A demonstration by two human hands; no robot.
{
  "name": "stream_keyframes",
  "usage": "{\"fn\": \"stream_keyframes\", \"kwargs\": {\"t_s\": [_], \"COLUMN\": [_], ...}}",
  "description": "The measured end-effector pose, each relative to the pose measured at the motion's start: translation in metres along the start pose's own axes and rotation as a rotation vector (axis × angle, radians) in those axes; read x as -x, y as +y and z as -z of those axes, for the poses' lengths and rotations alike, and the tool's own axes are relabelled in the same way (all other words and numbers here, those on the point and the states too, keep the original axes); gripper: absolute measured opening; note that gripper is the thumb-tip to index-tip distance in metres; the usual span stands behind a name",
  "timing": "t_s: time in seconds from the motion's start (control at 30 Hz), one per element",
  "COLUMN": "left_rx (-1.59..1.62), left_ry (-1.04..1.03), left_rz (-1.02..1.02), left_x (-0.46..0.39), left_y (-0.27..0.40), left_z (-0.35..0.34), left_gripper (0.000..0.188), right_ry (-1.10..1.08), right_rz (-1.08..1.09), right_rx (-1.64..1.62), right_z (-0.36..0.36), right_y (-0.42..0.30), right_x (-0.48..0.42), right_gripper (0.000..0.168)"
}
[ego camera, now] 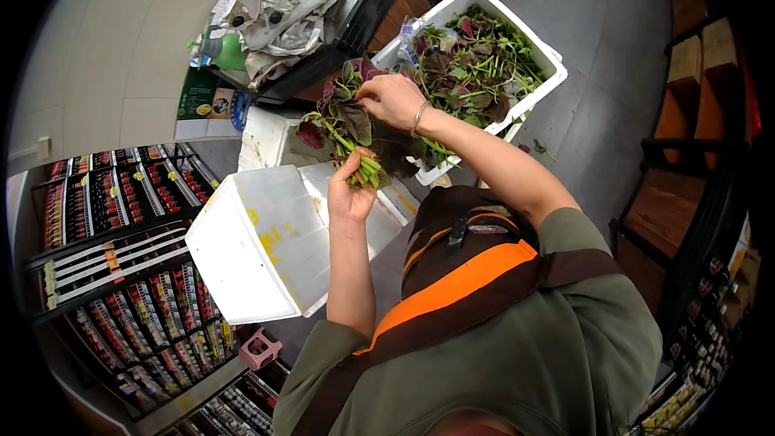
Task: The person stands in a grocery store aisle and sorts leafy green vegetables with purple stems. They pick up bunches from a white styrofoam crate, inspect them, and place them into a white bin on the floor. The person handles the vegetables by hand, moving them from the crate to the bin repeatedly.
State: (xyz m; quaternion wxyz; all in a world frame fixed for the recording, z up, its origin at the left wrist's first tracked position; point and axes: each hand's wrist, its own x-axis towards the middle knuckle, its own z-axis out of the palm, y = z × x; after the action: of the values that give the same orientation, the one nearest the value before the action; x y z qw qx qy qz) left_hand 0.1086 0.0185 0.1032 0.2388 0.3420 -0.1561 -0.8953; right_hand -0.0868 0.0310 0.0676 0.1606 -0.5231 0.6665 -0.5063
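Observation:
My left hand (353, 191) grips a bunch of red amaranth greens (345, 124) by its green stems, the cut ends towards me. Over the bunch's leafy part, my right hand (395, 100) has its thumb and fingertips pinched together at the purple-green leaves. Whether a single leaf is between those fingers is hard to see. To the right, a white foam box (548, 82) holds a heap of loose amaranth leaves and stems (472, 66), with some clear plastic among them. Below my left hand lies another white foam box (266, 242) with yellow marks on its side.
A black-framed stand (357, 18) at the top carries crumpled white plastic bags (290, 0) and a green spray bottle (229, 51). Shelves of packaged goods (145, 309) line the left, with a pink stool (260, 349) beside them. Wooden shelving (672, 206) stands right; leaf scraps (542, 150) lie on the grey floor.

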Motion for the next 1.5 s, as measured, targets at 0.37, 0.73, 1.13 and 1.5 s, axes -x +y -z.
{"fn": "stream_keyframes", "kwargs": {"t_s": [0.37, 0.73, 1.13, 1.5], "left_rx": [0.146, 0.657, 0.673, 0.579], "left_ry": [-0.036, 0.058, 0.184, 0.245], "left_rz": [0.166, 0.276, 0.109, -0.047], "left_x": [0.008, 0.026, 0.029, 0.030], "left_y": [0.005, 0.028, 0.056, 0.067], "left_z": [0.020, 0.022, 0.028, 0.043], "left_gripper": [0.015, 0.015, 0.015, 0.020], "right_ry": [-0.161, 0.104, -0.505, -0.671], "right_rz": [-0.421, -0.452, -0.880, -0.550], "right_rx": [-0.110, 0.336, 0.318, 0.559], "right_z": [0.007, 0.076, -0.053, -0.135], "right_y": [0.041, 0.134, 0.229, 0.207], "right_x": [-0.028, -0.034, 0.076, 0.139], "right_gripper": [0.030, 0.032, 0.024, 0.030]}}
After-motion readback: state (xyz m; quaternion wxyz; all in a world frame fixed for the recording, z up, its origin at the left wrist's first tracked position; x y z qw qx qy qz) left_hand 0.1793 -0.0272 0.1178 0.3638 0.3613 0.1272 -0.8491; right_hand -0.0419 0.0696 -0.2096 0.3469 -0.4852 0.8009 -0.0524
